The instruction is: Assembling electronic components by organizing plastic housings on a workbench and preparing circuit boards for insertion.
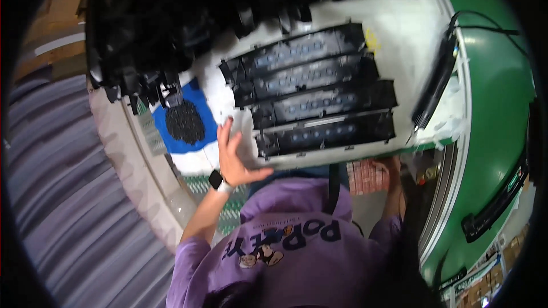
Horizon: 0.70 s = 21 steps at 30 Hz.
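Note:
My left hand point(231, 157) is open, its fingers spread and its palm over the near edge of the white work surface point(220, 51). It holds nothing; a dark watch point(216, 179) is on that wrist. Just to its right lie several long black plastic trim pieces point(325, 134) in a stack of rows, each with a line of small round marks. My right hand point(392, 168) is low at the near edge, beside a reddish bundle point(368, 178). Its fingers are partly hidden by the edge, and whether it holds anything is not visible.
A blue sheet point(200, 100) bears a heap of small black pieces point(185, 124). Dark plastic parts point(171, 17) crowd the far side. A black pen-shaped electric screwdriver point(436, 80) with a cable rests at right. Beyond runs a green surface point(485, 108) with another black part point(496, 205).

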Tool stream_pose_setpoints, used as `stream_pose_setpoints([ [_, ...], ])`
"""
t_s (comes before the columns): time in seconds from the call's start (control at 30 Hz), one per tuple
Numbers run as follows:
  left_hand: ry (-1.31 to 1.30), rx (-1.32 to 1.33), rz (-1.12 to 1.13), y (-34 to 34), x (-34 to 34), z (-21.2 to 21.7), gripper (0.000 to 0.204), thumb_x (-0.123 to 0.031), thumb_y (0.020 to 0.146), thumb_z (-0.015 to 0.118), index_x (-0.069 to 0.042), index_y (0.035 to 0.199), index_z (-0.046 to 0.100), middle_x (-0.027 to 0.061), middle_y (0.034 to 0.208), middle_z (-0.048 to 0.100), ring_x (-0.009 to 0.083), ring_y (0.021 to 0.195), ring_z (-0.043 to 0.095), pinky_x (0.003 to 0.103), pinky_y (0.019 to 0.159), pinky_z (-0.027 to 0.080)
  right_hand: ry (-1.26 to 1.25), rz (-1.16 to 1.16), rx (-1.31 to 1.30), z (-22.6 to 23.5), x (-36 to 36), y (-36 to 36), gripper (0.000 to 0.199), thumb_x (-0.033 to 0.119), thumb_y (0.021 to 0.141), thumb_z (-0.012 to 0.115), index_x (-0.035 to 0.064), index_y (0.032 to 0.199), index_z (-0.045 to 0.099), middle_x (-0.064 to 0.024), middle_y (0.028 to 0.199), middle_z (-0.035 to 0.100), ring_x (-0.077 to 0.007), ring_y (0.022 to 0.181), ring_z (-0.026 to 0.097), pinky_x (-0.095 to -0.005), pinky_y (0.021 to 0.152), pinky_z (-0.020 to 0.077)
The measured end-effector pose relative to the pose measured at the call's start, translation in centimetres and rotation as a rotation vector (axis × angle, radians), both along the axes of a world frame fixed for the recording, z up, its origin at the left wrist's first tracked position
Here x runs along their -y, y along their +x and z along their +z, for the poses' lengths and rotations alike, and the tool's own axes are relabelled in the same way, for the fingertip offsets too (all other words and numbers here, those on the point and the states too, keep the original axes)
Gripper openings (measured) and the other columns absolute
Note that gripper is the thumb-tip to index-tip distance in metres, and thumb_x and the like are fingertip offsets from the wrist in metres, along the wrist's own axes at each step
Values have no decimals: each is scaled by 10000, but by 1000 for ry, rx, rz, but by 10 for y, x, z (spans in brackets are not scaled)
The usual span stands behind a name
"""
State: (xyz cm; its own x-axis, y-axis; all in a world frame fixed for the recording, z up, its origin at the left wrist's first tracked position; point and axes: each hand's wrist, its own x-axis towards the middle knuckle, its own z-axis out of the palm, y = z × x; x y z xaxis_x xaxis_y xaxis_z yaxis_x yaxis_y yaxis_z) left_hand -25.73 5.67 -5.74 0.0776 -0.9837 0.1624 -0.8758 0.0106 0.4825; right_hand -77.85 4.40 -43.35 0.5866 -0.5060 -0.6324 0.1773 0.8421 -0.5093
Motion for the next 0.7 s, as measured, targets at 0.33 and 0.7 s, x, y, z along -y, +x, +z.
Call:
stream_pose_setpoints([
  [0.33, 14, -16, 105, -6, -8, -25, 1096, -492, 506, 827, -118, 1358, 248, 282, 1401, 217, 454, 1283, 268, 532, 1050, 202, 331, 527, -78, 85, -93, -36, 710, 497, 701, 714, 64, 1218, 490, -62, 1019, 629, -163, 945, 581, -311, 759, 488],
  [0.7, 3, 107, 141, -25, -12, -22, 958, -575, 585, 733, -54, 1292, 350, 279, 1338, 349, 441, 1232, 367, 581, 1001, 258, -20, 1175, -341, -46, 86, -56, 651, 438, 706, 743, 47, 1174, 516, -69, 990, 634, -161, 842, 613, -286, 722, 494],
])
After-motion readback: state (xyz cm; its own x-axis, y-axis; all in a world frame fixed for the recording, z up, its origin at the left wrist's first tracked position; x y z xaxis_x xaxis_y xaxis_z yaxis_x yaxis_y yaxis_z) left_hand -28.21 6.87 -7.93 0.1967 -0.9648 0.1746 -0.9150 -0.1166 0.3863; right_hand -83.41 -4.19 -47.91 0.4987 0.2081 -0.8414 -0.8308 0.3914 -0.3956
